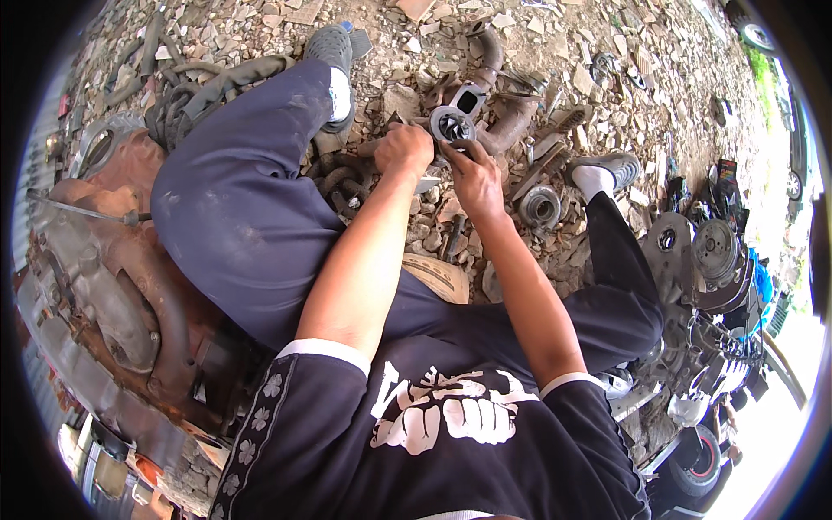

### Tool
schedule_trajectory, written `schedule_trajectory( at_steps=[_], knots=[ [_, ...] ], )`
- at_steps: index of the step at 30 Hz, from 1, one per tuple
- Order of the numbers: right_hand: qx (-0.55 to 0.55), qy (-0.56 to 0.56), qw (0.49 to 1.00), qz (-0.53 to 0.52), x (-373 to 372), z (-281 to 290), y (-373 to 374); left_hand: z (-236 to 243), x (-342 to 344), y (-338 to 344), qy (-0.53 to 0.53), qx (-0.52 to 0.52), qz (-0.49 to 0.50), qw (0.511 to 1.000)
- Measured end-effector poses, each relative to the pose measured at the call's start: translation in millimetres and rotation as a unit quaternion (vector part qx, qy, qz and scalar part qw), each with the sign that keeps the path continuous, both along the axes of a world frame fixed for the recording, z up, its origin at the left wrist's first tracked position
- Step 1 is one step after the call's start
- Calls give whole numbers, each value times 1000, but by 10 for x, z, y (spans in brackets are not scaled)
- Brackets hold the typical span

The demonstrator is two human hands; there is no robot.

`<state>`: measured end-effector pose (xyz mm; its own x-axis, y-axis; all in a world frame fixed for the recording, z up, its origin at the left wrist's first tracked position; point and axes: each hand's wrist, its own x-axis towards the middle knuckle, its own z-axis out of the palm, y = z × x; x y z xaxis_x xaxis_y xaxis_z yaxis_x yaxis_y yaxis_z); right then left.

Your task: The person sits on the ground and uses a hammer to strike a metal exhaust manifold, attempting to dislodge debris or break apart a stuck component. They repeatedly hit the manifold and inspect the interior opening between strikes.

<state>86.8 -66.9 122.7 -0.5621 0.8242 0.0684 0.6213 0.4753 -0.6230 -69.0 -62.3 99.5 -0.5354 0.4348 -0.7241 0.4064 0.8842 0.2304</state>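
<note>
A turbocharger core (451, 124), with a dark bladed wheel inside a pale metal ring, is in front of me between my shoes. My right hand (477, 180) pinches the near edge of its ring with thumb and fingers. To the left, my left hand (405, 149) is closed in a fist close to the ring; what it holds, if anything, is hidden. A rusty pipe-like housing (490, 65) with a square flange opening (469, 101) lies just beyond the core. Below my left fist a flat silvery piece (426, 185) shows on the stones.
Broken stones (555, 52) cover the ground. A round metal ring part (541, 207) lies right of my right wrist. Dark hoses (221, 82) lie at the far left. A large rusty engine (130, 286) stands at my left; pulleys and metal parts (716, 251) are piled at my right.
</note>
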Motion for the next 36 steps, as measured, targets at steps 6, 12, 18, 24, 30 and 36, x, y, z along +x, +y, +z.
schedule_trajectory(
  at_steps=[6, 12, 18, 24, 30, 36],
  knots=[
    [11, -88, 995, -38, -219, -22, -40, -37, -8, -5, -9, -11, 15, 1000],
    [63, -142, 987, 29, -67, -18, 52, 19, -34, -71, -39, 9, 7, 999],
    [101, -152, 983, 25, -260, -46, 78, -259, -217, -32, -84, 71, -182, 977],
    [47, -130, 990, -16, -162, -38, -71, -374, -419, -253, -393, 76, 187, 897],
    [115, -148, 980, -71, -493, -120, 168, -643, -458, -232, -451, 91, 201, 865],
    [101, -189, 973, -82, -338, -24, -122, -464, -393, -218, -395, 48, 200, 895]
  ],
)
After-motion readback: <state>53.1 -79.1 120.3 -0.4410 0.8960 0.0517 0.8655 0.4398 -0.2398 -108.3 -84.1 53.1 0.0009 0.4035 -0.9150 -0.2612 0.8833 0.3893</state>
